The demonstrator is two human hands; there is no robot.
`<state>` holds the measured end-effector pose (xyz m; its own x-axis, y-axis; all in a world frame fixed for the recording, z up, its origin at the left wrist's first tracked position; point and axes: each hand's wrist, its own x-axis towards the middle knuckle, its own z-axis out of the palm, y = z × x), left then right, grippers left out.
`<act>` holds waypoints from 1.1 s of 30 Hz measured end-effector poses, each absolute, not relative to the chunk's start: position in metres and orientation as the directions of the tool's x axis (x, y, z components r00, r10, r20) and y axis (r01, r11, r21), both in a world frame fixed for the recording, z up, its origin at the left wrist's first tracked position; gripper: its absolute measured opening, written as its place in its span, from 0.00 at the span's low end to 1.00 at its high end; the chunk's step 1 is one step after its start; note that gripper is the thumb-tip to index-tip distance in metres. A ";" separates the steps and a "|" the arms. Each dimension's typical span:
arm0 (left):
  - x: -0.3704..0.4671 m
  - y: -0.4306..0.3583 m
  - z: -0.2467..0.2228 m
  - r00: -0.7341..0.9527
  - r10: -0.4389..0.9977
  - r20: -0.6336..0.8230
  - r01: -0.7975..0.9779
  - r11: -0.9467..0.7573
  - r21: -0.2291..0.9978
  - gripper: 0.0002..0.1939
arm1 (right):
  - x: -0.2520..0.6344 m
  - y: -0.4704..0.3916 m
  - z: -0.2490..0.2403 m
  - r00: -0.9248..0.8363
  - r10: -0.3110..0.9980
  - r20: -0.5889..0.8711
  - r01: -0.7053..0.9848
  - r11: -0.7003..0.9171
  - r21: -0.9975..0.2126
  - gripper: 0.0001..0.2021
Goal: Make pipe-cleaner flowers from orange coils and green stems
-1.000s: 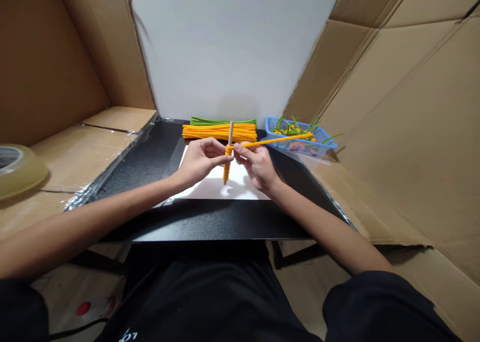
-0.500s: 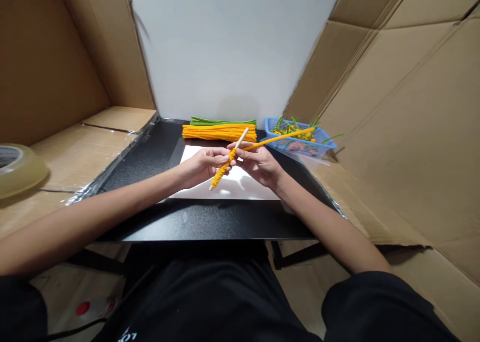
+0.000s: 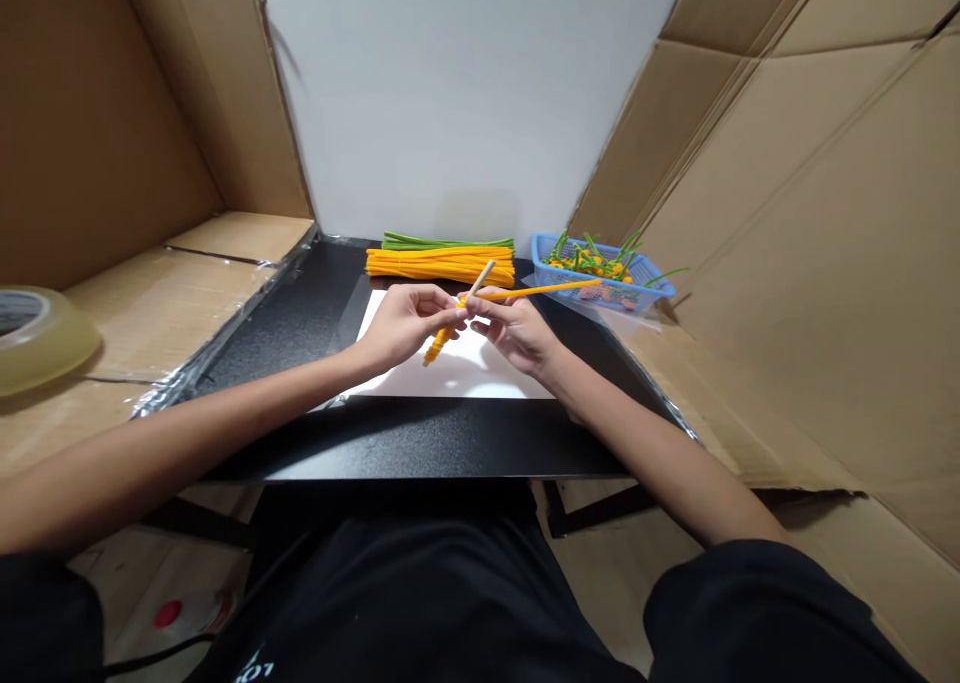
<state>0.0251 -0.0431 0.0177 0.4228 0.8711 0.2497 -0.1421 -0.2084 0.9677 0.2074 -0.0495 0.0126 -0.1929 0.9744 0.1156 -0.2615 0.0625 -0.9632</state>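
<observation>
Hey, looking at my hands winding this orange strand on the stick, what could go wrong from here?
The coils might slide off the stick, since they sit close to its lower tip. They could also loosen if the left hand or right hand eases its pinch. And the strand's loose end might snag on the basket, which it overlaps in view; I can't tell whether they touch.

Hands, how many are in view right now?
2: the left hand, pinching the orange-wrapped stick, and the right hand, at the orange strand beside it. No others show.
</observation>
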 end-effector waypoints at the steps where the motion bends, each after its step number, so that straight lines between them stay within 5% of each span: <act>1: 0.025 -0.044 0.019 0.428 0.877 0.219 -0.144 -0.173 0.974 0.21 | 0.208 -0.049 0.013 -0.197 0.975 0.104 -0.283 0.045 -0.958 0.15; 11: 0.021 -0.037 0.020 0.676 0.735 0.051 -0.259 0.172 0.950 0.14 | 0.211 -0.051 0.019 -0.342 0.933 0.110 -0.356 -0.021 -0.934 0.09; 17: 0.018 -0.033 0.021 0.782 0.623 0.013 -0.267 0.315 0.911 0.16 | 0.211 -0.054 0.023 -0.394 0.911 0.124 -0.296 0.001 -0.955 0.14; 22: 0.020 -0.035 0.019 0.617 0.776 0.131 -0.198 -0.008 0.980 0.21 | 0.205 -0.053 0.019 -0.184 0.951 0.248 -0.237 0.202 -0.950 0.13; 27: 0.023 -0.041 0.013 0.386 0.843 0.375 -0.039 -0.392 0.919 0.23 | 0.199 -0.054 0.015 -0.088 0.946 0.314 -0.222 0.288 -0.931 0.12; 30: 0.023 -0.043 0.012 0.345 0.833 0.433 -0.007 -0.459 0.888 0.19 | 0.197 -0.055 0.014 -0.060 0.929 0.366 -0.209 0.347 -0.914 0.12; 33: 0.023 -0.044 0.016 0.396 0.846 0.356 -0.099 -0.346 0.933 0.19 | 0.198 -0.055 0.014 -0.081 0.937 0.341 -0.236 0.315 -0.919 0.14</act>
<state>0.0232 -0.0437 0.0156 0.3960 0.8465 0.3559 -0.0992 -0.3459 0.9330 0.1984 -0.0548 0.0144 -0.0810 0.9365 0.3412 -0.2362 0.3145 -0.9194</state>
